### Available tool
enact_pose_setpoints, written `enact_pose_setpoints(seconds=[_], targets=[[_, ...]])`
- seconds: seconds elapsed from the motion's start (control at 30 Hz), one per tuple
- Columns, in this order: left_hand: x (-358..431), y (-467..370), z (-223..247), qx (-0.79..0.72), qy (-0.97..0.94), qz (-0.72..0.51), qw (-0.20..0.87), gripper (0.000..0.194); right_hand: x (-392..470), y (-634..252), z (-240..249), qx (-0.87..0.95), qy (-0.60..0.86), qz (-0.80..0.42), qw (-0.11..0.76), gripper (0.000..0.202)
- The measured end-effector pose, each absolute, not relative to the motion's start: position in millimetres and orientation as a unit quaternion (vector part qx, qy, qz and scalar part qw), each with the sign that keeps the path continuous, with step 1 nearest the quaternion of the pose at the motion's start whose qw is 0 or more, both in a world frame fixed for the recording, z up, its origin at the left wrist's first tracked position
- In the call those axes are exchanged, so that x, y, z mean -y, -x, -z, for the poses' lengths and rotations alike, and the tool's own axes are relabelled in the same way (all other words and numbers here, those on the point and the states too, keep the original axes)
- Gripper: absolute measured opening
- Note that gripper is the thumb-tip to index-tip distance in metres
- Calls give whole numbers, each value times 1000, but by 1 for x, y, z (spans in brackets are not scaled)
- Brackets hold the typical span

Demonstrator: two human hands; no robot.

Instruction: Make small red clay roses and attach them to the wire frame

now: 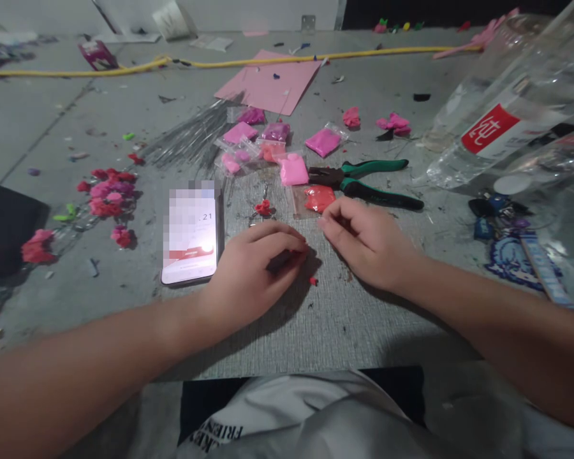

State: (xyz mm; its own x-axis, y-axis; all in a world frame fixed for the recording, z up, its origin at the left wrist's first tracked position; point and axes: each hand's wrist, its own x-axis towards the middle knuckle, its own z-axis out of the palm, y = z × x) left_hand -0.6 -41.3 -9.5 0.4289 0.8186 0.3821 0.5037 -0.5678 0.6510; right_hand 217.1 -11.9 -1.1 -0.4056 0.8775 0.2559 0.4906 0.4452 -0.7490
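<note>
My left hand [261, 271] rests on the grey table right of a lit phone [194, 236]. Its fingertips are pinched together, with a trace of red at the tips; what they hold is too small to make out. My right hand [370, 242] is closed too, thumb against curled fingers, at the lower edge of a small bag of red clay [319, 199]. Anything inside that pinch is hidden. Between the hands lies a tiny red bit [313, 280]. A small red clay flower [263, 207] sits just beyond my left hand.
Green-handled pliers [377, 182] lie past my right hand. Several bags of pink clay [294, 169] and a bundle of thin wires [196, 137] are farther back. Clay flowers [110, 191] cluster at left. Plastic bottles [488, 134] stand at right; a yellow cable [268, 62] crosses behind.
</note>
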Motion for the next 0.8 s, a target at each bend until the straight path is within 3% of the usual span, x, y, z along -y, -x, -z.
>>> enact_pose_setpoints(seconds=[0.13, 0.27, 0.47, 0.67, 0.8], targets=[[35, 2, 17, -389, -846, -340, 131, 15, 17, -213, 3, 717, 446, -389, 369, 13], [32, 0, 21, -378, -859, -326, 116, 19, 16, -212, 7, 663, 460, -444, 390, 18], [33, -1, 19, -377, -857, -326, 132, 11, 15, -215, 0, 705, 458, -396, 370, 6], [31, -1, 21, -369, -862, -323, 129, 7, 18, -218, -1, 726, 457, -387, 338, 19], [32, -2, 21, -378, -858, -324, 129, 11, 20, -218, 4, 737, 443, -358, 363, 12]])
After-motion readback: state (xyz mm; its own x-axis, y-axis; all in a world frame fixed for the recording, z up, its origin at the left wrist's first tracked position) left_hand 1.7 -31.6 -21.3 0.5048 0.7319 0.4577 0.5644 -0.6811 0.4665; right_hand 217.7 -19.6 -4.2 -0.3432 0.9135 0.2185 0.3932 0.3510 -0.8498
